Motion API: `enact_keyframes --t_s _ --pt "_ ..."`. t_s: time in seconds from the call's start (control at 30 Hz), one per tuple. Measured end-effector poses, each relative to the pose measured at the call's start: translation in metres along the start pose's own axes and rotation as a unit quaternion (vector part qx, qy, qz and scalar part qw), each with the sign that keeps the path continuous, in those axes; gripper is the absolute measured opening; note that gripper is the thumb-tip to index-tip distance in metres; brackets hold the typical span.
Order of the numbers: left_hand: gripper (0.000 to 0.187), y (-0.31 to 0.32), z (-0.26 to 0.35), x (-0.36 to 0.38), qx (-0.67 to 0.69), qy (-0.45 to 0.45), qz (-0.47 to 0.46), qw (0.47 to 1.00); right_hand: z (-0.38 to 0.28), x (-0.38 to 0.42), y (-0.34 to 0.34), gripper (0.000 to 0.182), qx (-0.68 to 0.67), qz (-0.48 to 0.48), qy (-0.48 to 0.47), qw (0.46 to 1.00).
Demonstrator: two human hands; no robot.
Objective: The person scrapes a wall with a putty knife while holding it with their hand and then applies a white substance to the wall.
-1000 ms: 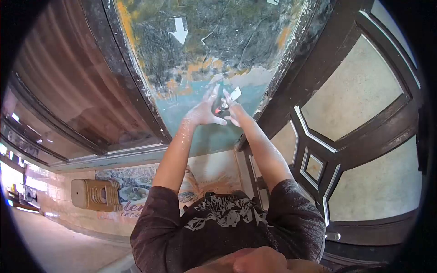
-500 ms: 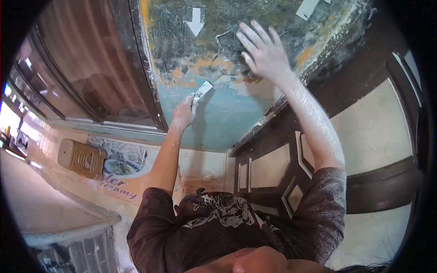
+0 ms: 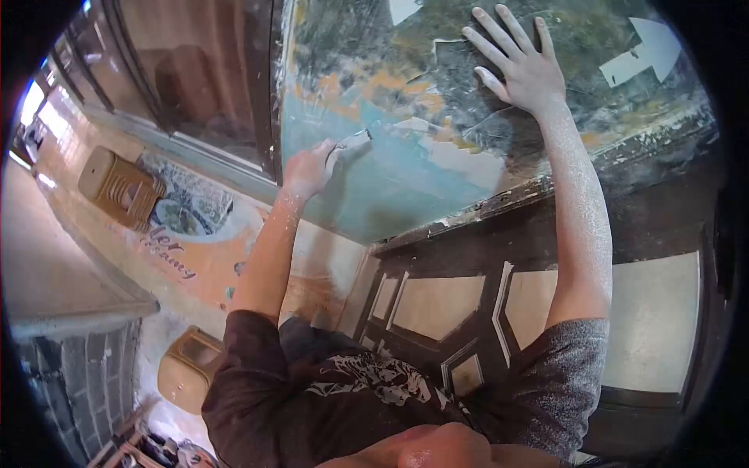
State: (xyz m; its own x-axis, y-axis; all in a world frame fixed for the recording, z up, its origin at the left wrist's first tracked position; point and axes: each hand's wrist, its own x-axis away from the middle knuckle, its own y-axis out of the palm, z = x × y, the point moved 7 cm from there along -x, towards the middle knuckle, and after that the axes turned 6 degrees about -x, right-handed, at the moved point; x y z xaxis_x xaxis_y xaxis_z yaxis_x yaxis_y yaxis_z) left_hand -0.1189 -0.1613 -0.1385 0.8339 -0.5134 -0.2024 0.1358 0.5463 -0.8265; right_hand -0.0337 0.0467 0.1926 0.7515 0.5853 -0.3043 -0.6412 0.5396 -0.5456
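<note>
My left hand [image 3: 307, 167] is closed around the handle of a putty knife [image 3: 355, 142], its blade pointing up and right at the pale blue lower part of the wall [image 3: 390, 187]. White dust coats the fingers. Higher up, my right hand [image 3: 529, 74] lies with fingers spread over the dark, patchy part of the wall, beside a crack-like line. That hand and its forearm are powdered white. A white arrow shape [image 3: 651, 51] shows on the wall to the right of it, and part of another arrow [image 3: 404, 9] at the top edge.
A dark-framed window [image 3: 273, 93] borders the wall on the left, and a dark panelled door [image 3: 437, 304] stands on the right. Brown plastic stools [image 3: 117, 183] [image 3: 183, 374] are on the left. Printed sheeting [image 3: 179, 269] covers the floor; a grey brick structure [image 3: 86, 382] is at lower left.
The view has shifted, showing a second stool at lower left. Against the wall marks, my right hand sits slightly farther right and the putty knife farther left of the pale patch.
</note>
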Motion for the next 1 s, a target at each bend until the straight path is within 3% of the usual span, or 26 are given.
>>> enact_keyframes --t_s 0.17,0.27,0.37,0.53,0.63,0.77,1.0 --pt "0.035 -0.019 0.024 -0.017 -0.023 0.016 0.002 1.0 0.005 0.008 0.017 0.06 0.022 0.027 0.005 0.999" --pt "0.038 -0.002 0.023 -0.03 -0.03 0.024 0.03 0.999 0.005 0.007 0.014 0.06 0.013 0.042 0.008 0.999" --pt "0.04 0.022 0.024 -0.038 -0.035 0.006 -0.013 0.999 0.005 0.007 0.018 0.06 0.015 0.037 0.013 0.999" --pt "0.04 0.06 0.012 -0.05 0.039 0.018 0.088 0.995 -0.001 0.0 0.002 0.061 0.02 -0.006 0.025 0.999" --pt "0.039 0.071 0.01 -0.053 0.064 -0.013 0.032 0.997 0.0 0.002 0.006 0.062 0.016 0.006 0.037 0.999" --pt "0.038 0.082 0.011 -0.061 0.092 0.009 0.064 0.994 0.0 0.002 0.007 0.062 0.025 0.007 0.042 0.999" --pt "0.039 0.067 0.031 -0.068 0.092 0.013 0.034 0.995 0.0 0.0 0.004 0.061 0.022 -0.018 0.044 0.999"
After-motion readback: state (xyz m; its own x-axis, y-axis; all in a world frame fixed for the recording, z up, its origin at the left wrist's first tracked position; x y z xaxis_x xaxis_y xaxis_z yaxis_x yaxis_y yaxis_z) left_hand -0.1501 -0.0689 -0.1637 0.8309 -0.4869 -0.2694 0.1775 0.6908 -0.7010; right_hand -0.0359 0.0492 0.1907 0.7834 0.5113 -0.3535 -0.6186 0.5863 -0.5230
